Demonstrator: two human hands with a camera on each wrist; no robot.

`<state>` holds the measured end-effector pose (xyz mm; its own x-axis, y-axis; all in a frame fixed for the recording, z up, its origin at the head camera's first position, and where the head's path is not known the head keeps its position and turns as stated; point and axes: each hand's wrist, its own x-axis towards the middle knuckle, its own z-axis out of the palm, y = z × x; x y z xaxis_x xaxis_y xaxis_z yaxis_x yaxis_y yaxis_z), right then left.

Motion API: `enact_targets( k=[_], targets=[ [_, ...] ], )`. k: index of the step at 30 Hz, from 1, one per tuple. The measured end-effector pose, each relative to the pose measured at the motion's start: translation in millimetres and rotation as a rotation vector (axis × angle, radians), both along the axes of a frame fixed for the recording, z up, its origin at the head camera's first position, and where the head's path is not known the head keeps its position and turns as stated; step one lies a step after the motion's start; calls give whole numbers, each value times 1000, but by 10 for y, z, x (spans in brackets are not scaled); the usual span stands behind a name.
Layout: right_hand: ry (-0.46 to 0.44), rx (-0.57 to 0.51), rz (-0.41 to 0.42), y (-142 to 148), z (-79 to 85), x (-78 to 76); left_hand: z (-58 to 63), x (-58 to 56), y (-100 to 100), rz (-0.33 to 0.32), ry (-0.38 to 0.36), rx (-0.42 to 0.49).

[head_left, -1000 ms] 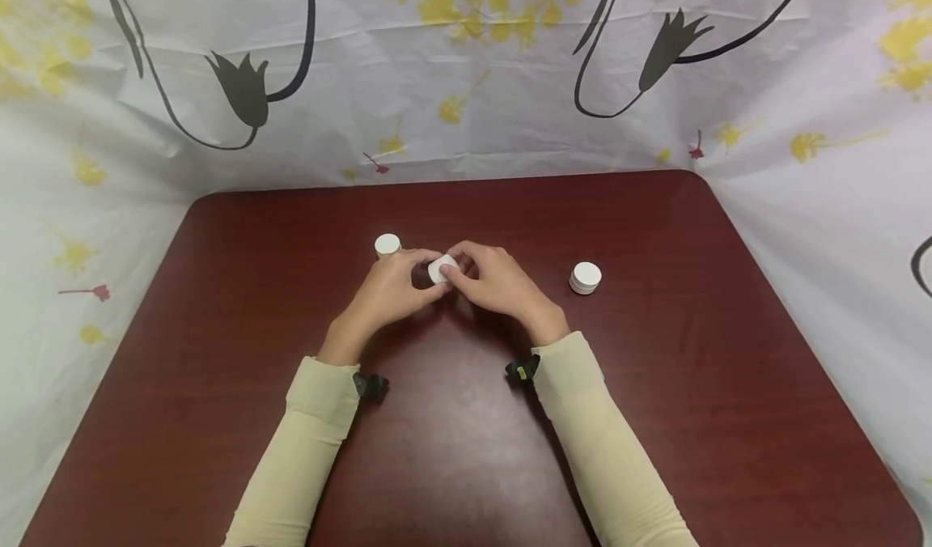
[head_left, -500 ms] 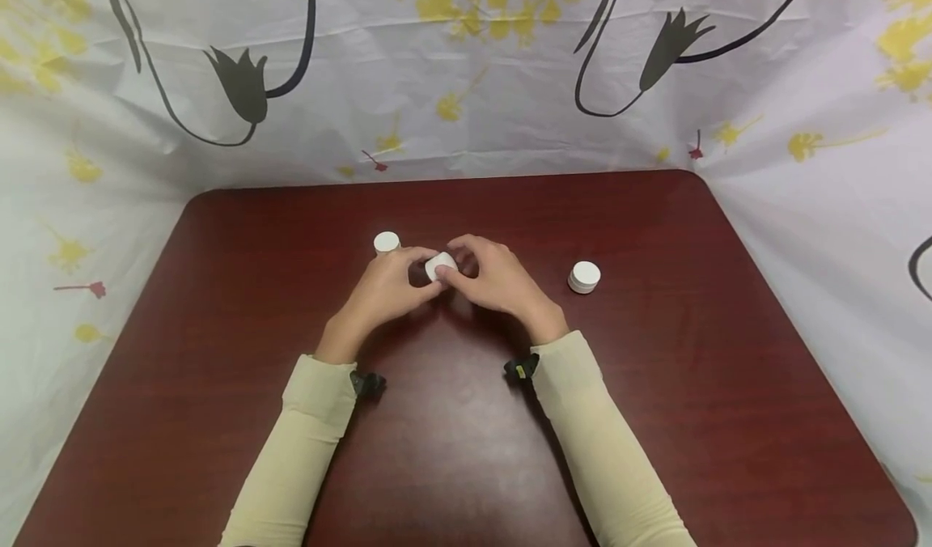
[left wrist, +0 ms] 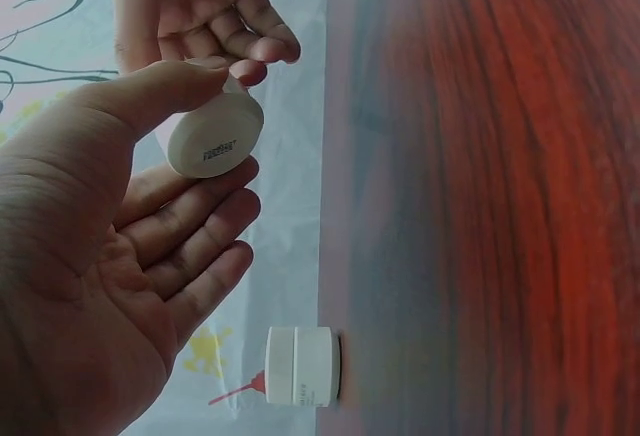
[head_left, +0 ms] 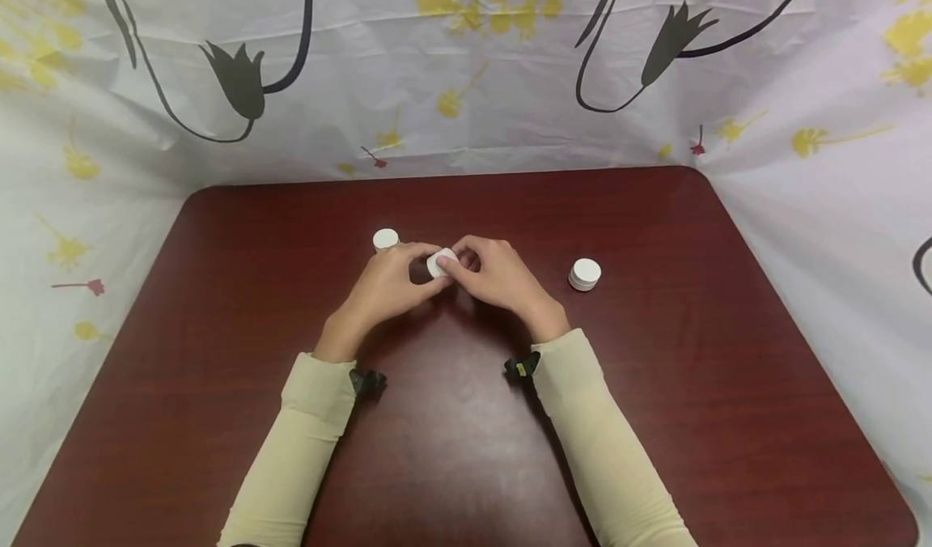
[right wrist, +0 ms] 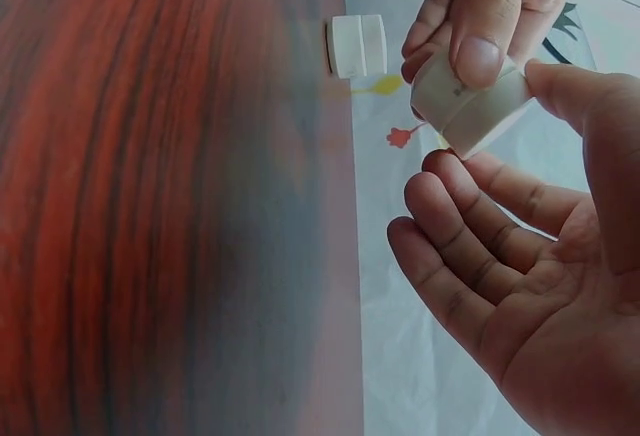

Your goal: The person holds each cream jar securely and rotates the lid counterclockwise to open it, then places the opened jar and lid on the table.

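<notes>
A small white screw-top jar [head_left: 438, 265] is held between both hands above the table. My left hand [head_left: 382, 284] grips its body between thumb and fingers; the jar's base, with small dark print, faces the left wrist camera. From the other side my right hand [head_left: 502, 278] pinches the lid end with thumb and fingertips. In the right wrist view a seam between lid and body runs round the tilted jar [right wrist: 465, 106]. A second white jar [head_left: 385, 239] stands just behind the left hand, partly covered by it in the head view.
A third white lidded jar [head_left: 585, 275] stands on the dark red table [head_left: 692, 385] to the right of the right hand. A patterned white sheet [head_left: 510, 126] hangs close behind the table's far edge and along both sides.
The right hand's fingers have shifted on the lid end, loosening and closing in again. The held jar has tilted slightly while staying in about the same place.
</notes>
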<state>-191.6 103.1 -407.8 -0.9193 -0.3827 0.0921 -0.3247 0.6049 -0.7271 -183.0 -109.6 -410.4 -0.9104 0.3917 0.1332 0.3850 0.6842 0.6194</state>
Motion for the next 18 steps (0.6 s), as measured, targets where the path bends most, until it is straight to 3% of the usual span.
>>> enact_targets(
  k=[18],
  targets=[
    [-11,0,66,7,15,19,-10,-6,-10,7,-45,-12]
  ],
)
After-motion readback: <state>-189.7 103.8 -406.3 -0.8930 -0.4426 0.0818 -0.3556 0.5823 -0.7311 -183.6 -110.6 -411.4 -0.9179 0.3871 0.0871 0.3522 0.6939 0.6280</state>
